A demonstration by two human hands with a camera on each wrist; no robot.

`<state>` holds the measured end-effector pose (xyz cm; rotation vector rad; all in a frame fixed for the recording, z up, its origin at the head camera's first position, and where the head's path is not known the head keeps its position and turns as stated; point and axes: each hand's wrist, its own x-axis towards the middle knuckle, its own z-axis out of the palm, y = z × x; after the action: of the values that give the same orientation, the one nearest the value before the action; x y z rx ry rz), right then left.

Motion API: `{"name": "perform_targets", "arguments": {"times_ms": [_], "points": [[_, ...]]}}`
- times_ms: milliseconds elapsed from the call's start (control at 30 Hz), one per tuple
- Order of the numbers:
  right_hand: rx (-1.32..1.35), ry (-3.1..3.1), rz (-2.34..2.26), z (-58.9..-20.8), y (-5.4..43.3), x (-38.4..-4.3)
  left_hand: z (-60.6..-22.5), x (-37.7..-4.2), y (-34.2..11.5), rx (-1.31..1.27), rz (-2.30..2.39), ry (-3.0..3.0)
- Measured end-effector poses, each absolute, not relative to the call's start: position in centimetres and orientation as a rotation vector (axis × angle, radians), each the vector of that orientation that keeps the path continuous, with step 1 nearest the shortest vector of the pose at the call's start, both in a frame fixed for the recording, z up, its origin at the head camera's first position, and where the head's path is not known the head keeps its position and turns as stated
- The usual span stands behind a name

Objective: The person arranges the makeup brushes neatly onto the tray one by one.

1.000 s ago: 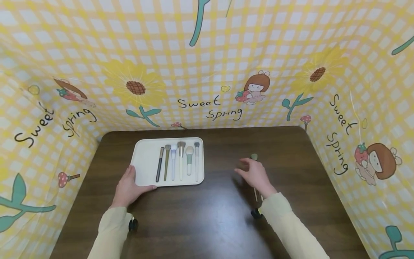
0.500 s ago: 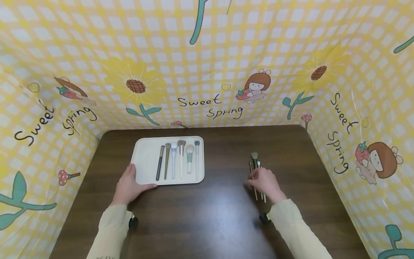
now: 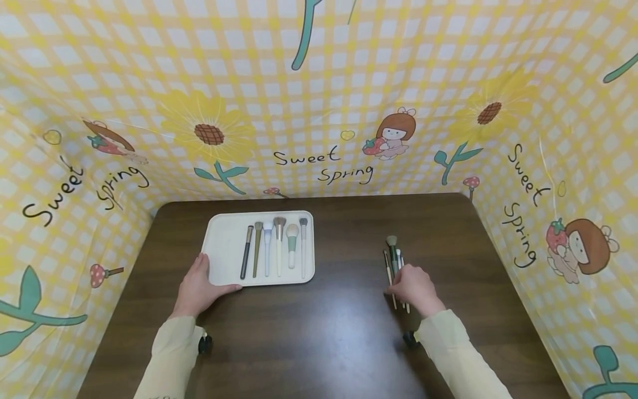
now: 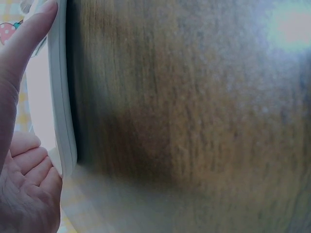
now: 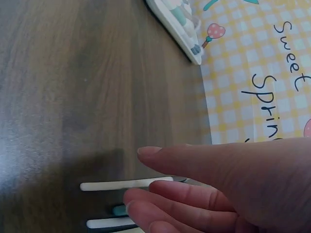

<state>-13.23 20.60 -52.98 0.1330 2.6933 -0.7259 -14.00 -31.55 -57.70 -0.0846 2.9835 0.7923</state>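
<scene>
Yellow-checked cloth [image 3: 319,105] (lettered "Sweet Spring") hangs beyond right hand [image 3: 415,287] and brushes [image 3: 392,245].

We see a small booth set up around a table [image 3: 279,343]: yellow-checked cloth [image 3: 329,72] rises along its back and both sides, printed with sunflowers [image 3: 209,134] and "Sweet Spring" lettering [image 3: 346,174]. We cannot tell whether home, shop or studio lies beyond.

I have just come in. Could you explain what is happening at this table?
A person's left hand holds the near left corner of a white tray, where six brushes lie side by side. The right hand is over more brushes on the table to the tray's right, its thumb and fingers apart.
</scene>
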Motion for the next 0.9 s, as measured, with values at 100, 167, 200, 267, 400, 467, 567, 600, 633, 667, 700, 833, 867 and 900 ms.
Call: {"name": "perform_targets", "arguments": {"times_ms": [100,167,200,267,400,467,567,600,633,667,700,833,867,900], "points": [[0.161,2.650,-0.755,-53.3,20.6,-13.1,-57.7,-14.0,-31.6,-0.088,0.795,2.983],[0.174,2.636,-0.765,-53.5,20.5,-13.0,-57.7,-13.9,-31.6,-0.091,0.795,2.982],[0.175,2.639,-0.763,-53.6,20.5,-13.0,-57.6,-13.9,-31.6,-0.093,0.794,2.981],[0.174,2.650,-0.752,-53.8,20.4,-13.0,-57.6,-13.9,-31.6,-0.092,0.792,2.982],[0.173,2.680,-0.716,-53.9,20.4,-13.0,-57.6,-13.9,-31.6,-0.091,0.792,2.981],[0.177,2.679,-0.706,-53.8,20.4,-12.9,-57.6,-13.9,-31.6,-0.091,0.794,2.980],[0.180,2.671,-0.702,-53.8,20.5,-12.9,-57.6,-13.9,-31.5,-0.088,0.795,2.983],[0.182,2.667,-0.704,-53.8,20.4,-12.9,-57.6,-13.9,-31.5,-0.088,0.796,2.983],[0.185,2.665,-0.704,-53.8,20.4,-12.9,-57.6,-14.0,-31.5,-0.088,0.795,2.984],[0.185,2.665,-0.703,-53.8,20.4,-12.9,-57.6,-14.0,-31.5,-0.089,0.794,2.984],[0.186,2.665,-0.702,-53.8,20.3,-13.0,-57.6,-14.0,-31.5,-0.092,0.795,2.982],[0.180,2.673,-0.690,-54.1,20.1,-13.0,-57.6,-14.0,-31.4,-0.099,0.797,2.978],[0.176,2.676,-0.690,-54.2,20.1,-13.1,-57.6,-13.9,-31.4,-0.098,0.800,2.979],[0.173,2.678,-0.691,-54.3,20.0,-13.1,-57.6,-13.9,-31.4,-0.096,0.804,2.981]]}}
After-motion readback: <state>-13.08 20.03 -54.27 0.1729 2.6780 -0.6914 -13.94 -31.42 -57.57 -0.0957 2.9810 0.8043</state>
